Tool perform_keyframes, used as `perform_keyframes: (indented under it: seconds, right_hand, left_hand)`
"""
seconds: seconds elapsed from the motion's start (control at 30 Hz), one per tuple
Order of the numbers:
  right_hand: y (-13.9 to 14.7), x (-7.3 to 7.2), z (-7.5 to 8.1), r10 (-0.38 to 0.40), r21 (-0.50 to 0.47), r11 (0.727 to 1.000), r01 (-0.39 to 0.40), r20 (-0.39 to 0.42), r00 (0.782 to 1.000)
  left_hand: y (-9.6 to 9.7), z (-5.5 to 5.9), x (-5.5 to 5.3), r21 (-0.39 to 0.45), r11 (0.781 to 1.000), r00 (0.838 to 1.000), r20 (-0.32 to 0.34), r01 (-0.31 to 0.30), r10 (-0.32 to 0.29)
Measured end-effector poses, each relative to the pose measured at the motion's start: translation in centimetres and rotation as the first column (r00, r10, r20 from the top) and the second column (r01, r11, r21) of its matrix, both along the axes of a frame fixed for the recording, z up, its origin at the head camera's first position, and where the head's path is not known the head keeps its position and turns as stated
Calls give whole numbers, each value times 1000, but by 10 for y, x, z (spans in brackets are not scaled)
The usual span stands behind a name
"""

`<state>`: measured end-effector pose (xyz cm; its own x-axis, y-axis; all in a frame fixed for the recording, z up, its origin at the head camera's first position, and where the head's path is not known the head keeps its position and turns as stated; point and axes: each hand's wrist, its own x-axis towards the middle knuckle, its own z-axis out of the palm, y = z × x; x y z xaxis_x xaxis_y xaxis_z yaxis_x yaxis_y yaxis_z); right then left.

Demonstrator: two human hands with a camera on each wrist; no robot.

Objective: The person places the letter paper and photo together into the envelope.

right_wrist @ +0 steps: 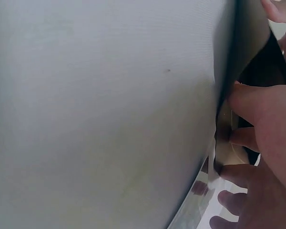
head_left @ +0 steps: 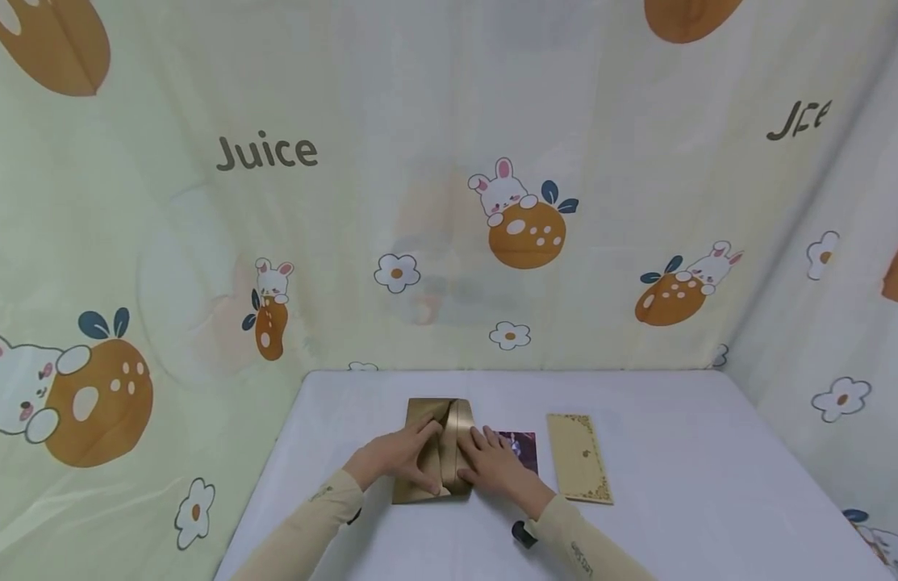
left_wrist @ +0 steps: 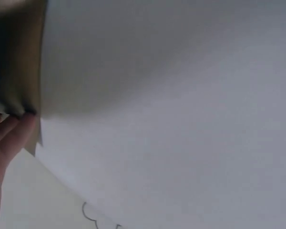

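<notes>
You have a white bench (head_left: 674,484) before you, and on it the gold envelope (head_left: 450,452), standing partly folded up along its middle. Your left hand (head_left: 401,453) spans the envelope's left side, thumb well apart from the fingers; I can't tell whether it pinches the fold. Your right hand (head_left: 495,464) lies on its right panel, fingers reaching out rather straight. Well right of the envelope lies a wooden board (head_left: 581,458); just right of the envelope, partly under your right hand, is a small picture (head_left: 524,448).

Uneven pressure from your two hands could crease the envelope crookedly, and a slipping fingertip could let its raised fold spring open. Your right forearm could also nudge the picture.

Your right wrist view shows a dark gap (right_wrist: 267,69) inside the envelope, only a thin line in the head view; just the head view shows the board.
</notes>
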<state>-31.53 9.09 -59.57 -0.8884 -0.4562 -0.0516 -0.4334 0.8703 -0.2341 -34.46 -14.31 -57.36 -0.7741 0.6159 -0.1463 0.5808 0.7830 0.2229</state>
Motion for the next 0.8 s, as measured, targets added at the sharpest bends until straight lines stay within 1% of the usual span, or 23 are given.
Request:
perform_keyframes:
  seconds: [0.13, 0.27, 0.43, 0.53, 0.67, 0.8]
  right_hand:
    - [1, -1, 0, 2, -51, 999, -2, 1, 1000]
    - [3, 0, -3, 9, -77, 997, -9, 1, 1000]
    - [9, 0, -6, 3, -144, 990, -3, -5, 1000]
    - [18, 1, -10, -10, -207, 978, 8, -8, 1000]
    - [34, 4, -12, -29, -283, 959, 13, -51, 998]
    - [51, 5, -9, -78, -303, 952, 50, -82, 994]
  left_hand:
    - [-3, -3, -2, 32, 999, 999, -40, 20, -18]
    - [-3, -1, 0, 37, 999, 998, -47, 35, -33]
    - [-2, -1, 1, 31, 999, 999, -46, 16, -14]
    - [-1, -3, 1, 21, 1000, 999, -43, 4, -3]
    - [-1, -6, 2, 15, 1000, 999, -46, -2, 3]
    - [-1, -6, 1, 9, 1000, 998, -60, 0, 1]
